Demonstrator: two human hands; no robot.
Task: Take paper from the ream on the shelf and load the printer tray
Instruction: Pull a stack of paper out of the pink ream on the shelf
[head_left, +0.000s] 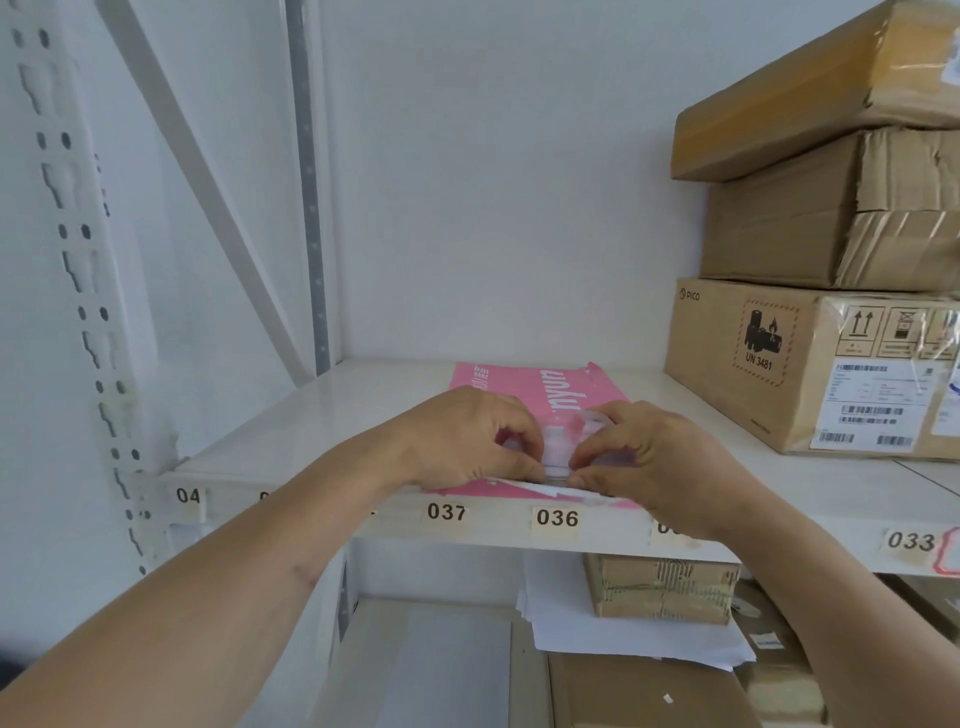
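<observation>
The white metal shelf (291, 415) carried the flat pink-wrapped paper ream (524, 382) at its front edge, directly under both hands. The left hand (467, 436) and right hand (644, 447) each pinched the torn wrapper end, fingertips nearly touching. Peeling it outward evenly would likely free the sheets. Stacked brown cardboard boxes (810, 358) crowded the right; leftward lay open room.
</observation>
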